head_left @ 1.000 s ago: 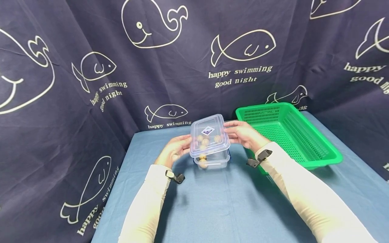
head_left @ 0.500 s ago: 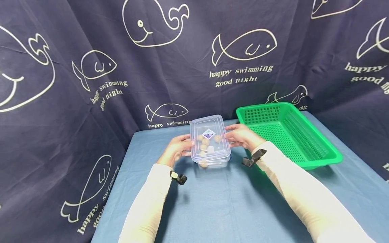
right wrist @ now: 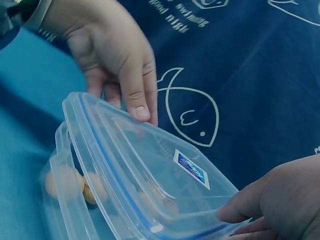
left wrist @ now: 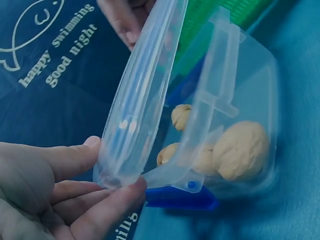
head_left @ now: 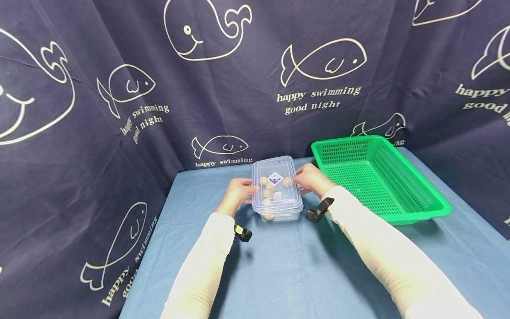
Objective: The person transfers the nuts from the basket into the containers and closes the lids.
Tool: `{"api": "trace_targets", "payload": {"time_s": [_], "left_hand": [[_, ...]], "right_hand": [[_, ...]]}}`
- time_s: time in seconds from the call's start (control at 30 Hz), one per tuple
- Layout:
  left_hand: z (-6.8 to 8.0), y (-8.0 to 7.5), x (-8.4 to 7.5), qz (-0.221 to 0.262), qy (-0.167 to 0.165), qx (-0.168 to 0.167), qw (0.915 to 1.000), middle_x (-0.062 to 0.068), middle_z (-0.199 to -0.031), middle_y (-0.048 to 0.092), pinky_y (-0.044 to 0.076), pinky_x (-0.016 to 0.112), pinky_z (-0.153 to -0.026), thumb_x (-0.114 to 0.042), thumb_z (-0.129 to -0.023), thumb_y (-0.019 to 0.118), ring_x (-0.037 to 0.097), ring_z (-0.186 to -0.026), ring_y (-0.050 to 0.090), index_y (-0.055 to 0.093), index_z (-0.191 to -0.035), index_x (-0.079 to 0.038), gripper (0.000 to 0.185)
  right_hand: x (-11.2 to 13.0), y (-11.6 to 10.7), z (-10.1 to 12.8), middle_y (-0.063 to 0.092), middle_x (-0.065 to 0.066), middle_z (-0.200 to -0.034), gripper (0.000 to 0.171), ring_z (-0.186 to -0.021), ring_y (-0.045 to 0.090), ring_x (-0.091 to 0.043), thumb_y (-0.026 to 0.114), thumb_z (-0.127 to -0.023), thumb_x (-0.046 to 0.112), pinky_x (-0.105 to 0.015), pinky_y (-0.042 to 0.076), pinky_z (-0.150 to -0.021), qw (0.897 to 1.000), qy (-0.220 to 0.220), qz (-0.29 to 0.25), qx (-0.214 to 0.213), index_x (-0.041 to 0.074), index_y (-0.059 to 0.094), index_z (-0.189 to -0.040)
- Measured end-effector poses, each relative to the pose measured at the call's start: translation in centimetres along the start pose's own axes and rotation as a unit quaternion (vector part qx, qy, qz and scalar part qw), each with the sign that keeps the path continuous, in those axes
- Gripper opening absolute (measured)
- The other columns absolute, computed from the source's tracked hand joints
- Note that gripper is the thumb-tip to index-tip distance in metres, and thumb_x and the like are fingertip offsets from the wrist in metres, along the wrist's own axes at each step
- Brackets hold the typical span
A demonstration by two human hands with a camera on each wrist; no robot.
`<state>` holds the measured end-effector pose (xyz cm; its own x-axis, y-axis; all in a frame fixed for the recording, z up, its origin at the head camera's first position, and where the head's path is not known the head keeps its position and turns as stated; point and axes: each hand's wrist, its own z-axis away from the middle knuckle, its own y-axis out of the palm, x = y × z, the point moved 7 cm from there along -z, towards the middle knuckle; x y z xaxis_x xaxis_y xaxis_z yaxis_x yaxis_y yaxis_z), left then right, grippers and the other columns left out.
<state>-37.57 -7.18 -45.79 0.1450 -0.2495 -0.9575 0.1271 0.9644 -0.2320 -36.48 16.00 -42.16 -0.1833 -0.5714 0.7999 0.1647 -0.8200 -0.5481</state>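
A clear plastic lid [head_left: 264,170] with a blue seal and a diamond label lies over a clear food container [head_left: 284,216]. Several walnuts [left wrist: 242,150] sit inside the container, seen through the plastic. The left hand [head_left: 236,195] pinches the lid's left edge between thumb and fingers. On the opposite edge, the right hand [head_left: 312,178] grips the lid with its thumb on top. In the left wrist view, a gap shows between the lid and the container rim [left wrist: 220,65], so the lid is tilted. A blue clip [left wrist: 180,197] hangs at the container's side.
A large green plastic basket [head_left: 418,186] stands to the right of the container, close to the right forearm. Blue cloth [head_left: 271,274] covers the table. A dark curtain [head_left: 223,97] with fish drawings hangs behind and at the left.
The lid has come down from a steep tilt to lie flatter over the container, nearly lined up with it. Both hands have moved with it, keeping hold of its sides.
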Motion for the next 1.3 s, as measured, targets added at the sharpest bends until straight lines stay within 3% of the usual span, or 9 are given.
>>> {"api": "trace_targets", "payload": {"time_s": [0.13,0.3,0.4,0.57,0.7,0.9,1.13,1.2,1.3], "left_hand": [[0.1,0.5,-0.4,-0.035,0.015,-0.005,0.9992,0.027,-0.125,0.066,0.062,0.039,-0.068,-0.001,-0.089,0.074,0.037,-0.104,0.071,0.058,-0.135,0.011,0.05],[-0.1,0.6,-0.7,-0.081,0.025,-0.013,0.9963,0.025,-0.119,0.069,0.062,0.035,-0.064,-0.003,-0.089,0.075,0.033,-0.097,0.073,0.062,-0.13,0.011,0.045],[-0.2,0.7,-0.7,-0.11,0.025,-0.011,0.9936,0.023,-0.117,0.07,0.061,0.033,-0.063,-0.005,-0.089,0.075,0.032,-0.092,0.074,0.064,-0.128,0.009,0.042],[-0.4,1.0,-0.3,-0.137,0.015,-0.016,0.9903,0.023,-0.122,0.068,0.061,0.031,-0.061,-0.008,-0.088,0.077,0.031,-0.085,0.075,0.065,-0.128,0.007,0.044],[-0.5,1.1,-0.3,-0.155,0.021,-0.021,0.9875,0.022,-0.125,0.067,0.061,0.03,-0.06,-0.009,-0.088,0.078,0.03,-0.08,0.075,0.065,-0.129,0.006,0.046],[-0.5,1.3,-0.5,-0.202,0.04,-0.018,0.9783,0.021,-0.125,0.068,0.059,0.028,-0.057,-0.012,-0.089,0.078,0.025,-0.074,0.075,0.068,-0.128,0.003,0.043],[-0.4,1.3,-0.5,-0.203,0.042,-0.01,0.9783,0.023,-0.128,0.066,0.061,0.031,-0.062,-0.012,-0.09,0.075,0.026,-0.073,0.075,0.065,-0.131,0.004,0.045],[-0.8,1.3,-0.2,-0.235,0.074,-0.017,0.9689,0.019,-0.124,0.069,0.061,0.032,-0.069,-0.017,-0.09,0.075,0.024,-0.081,0.075,0.068,-0.129,0.0,0.043],[-0.6,1.2,-0.2,-0.279,0.101,-0.032,0.9543,0.014,-0.124,0.071,0.056,0.038,-0.091,-0.023,-0.091,0.074,0.027,-0.105,0.071,0.069,-0.129,-0.003,0.043]], "right_hand": [[0.6,-0.3,0.3,0.067,-0.023,-0.109,0.029,-0.084,0.071,-0.029,0.069,-0.091,0.019,-0.039,0.061,-0.072,0.993,-0.007,0.117,-0.031,-0.007,0.066,-0.103],[1.0,0.0,0.0,0.07,-0.021,-0.097,0.033,-0.07,0.069,-0.025,0.07,-0.089,0.026,-0.035,0.055,-0.061,0.981,-0.022,0.182,-0.059,-0.005,0.066,-0.1],[1.1,0.2,0.0,0.069,-0.02,-0.093,0.032,-0.072,0.064,-0.028,0.068,-0.09,0.026,-0.04,0.053,-0.066,0.975,-0.036,0.205,-0.08,-0.005,0.067,-0.097],[0.8,0.7,-0.1,0.069,-0.026,-0.104,0.031,-0.089,0.065,-0.04,0.06,-0.093,0.023,-0.053,0.053,-0.08,0.964,-0.049,0.24,-0.107,-0.007,0.069,-0.098],[0.3,1.0,-0.3,0.069,-0.028,-0.108,0.031,-0.096,0.066,-0.044,0.057,-0.095,0.021,-0.055,0.053,-0.082,0.96,-0.043,0.247,-0.122,-0.007,0.07,-0.099],[-0.7,1.4,-0.3,0.07,-0.027,-0.107,0.028,-0.091,0.066,-0.041,0.057,-0.093,0.018,-0.054,0.053,-0.078,0.964,-0.037,0.23,-0.129,-0.006,0.07,-0.096],[-1.1,1.4,0.1,0.07,-0.026,-0.103,0.022,-0.087,0.065,-0.04,0.057,-0.088,0.015,-0.053,0.053,-0.075,0.966,-0.042,0.217,-0.135,-0.003,0.069,-0.09],[-1.5,1.5,0.2,0.07,-0.025,-0.103,0.022,-0.086,0.065,-0.039,0.056,-0.09,0.017,-0.053,0.052,-0.074,0.967,-0.042,0.211,-0.139,-0.001,0.069,-0.089],[-2.3,1.9,0.3,0.07,-0.025,-0.108,0.027,-0.091,0.066,-0.04,0.054,-0.094,0.021,-0.053,0.052,-0.074,0.968,-0.043,0.196,-0.148,0.0,0.07,-0.099]]}}
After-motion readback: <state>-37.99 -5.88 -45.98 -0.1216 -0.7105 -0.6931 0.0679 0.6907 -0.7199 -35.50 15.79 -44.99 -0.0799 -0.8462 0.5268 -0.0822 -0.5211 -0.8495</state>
